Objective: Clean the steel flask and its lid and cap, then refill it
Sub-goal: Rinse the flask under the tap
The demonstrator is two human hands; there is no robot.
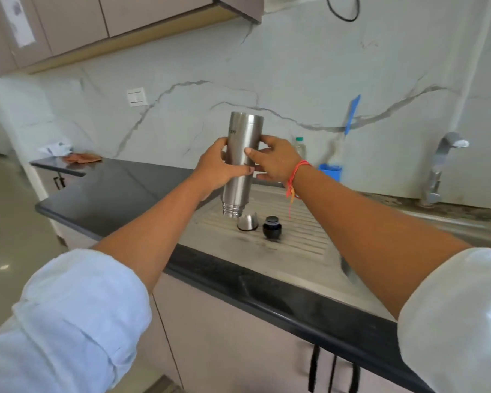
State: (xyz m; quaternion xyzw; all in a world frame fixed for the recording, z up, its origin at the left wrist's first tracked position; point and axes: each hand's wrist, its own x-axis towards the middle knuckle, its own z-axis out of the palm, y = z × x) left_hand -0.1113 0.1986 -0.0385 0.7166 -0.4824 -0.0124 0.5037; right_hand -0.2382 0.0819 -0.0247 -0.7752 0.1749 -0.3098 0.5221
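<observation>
The steel flask [241, 154] is held upside down above the ribbed steel drainboard [295, 242], its threaded mouth pointing down just above the board. My left hand [216, 165] grips its left side and my right hand [275, 161] grips its right side, thumb across the front. Below the mouth, the steel cap [247, 221] stands on the drainboard, and the black lid [271, 227] stands just to its right. Both are apart from the flask.
A black countertop [111, 191] runs to the left and along the front edge. A tap [440, 168] stands at the far right by the sink. A blue container [330, 171] and a plastic bottle [299, 147] are by the marble wall. A cloth [81, 158] lies far left.
</observation>
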